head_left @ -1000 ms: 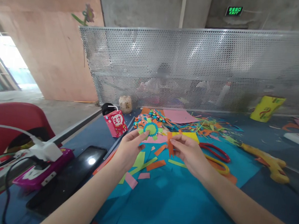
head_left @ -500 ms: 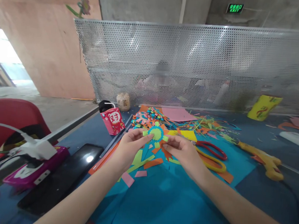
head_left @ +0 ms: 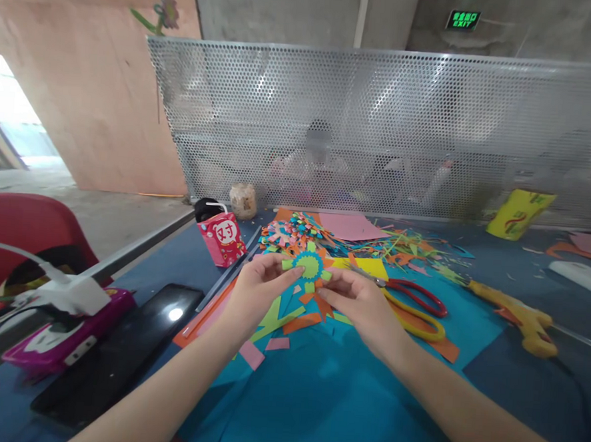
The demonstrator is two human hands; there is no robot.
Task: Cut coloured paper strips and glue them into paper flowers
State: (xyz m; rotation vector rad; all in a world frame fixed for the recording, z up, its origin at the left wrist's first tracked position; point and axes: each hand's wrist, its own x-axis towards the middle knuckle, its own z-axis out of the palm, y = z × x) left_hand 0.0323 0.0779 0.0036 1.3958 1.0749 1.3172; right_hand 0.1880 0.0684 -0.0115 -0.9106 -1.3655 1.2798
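A small paper flower [head_left: 310, 264], with a light green scalloped centre, a blue ring and light green tabs round it, is held up between my two hands. My left hand [head_left: 264, 279] pinches its left side, thumb lying over the centre. At its lower right, my right hand [head_left: 355, 298] has its fingers closed on the edge near the right and bottom tabs. Orange paper pieces [head_left: 302, 323] and light green strips [head_left: 274, 323] lie below the flower on blue paper sheets [head_left: 315, 395]. Scissors [head_left: 415, 308] with red and yellow handles rest just right of my right hand.
Cut paper scraps [head_left: 299, 231] are heaped behind my hands. A yellow glue gun [head_left: 515, 314] lies at the right. On the left are a drink carton [head_left: 222, 236], a black phone [head_left: 121, 357] and a purple power strip [head_left: 68, 340]. A perforated metal screen [head_left: 293, 94] borders the back; a person sits behind it.
My right hand's fingers have shifted slightly at the flower's lower right, with the thumb nearer the bottom tab. The flower stays in nearly the same place, and my left hand keeps its hold.
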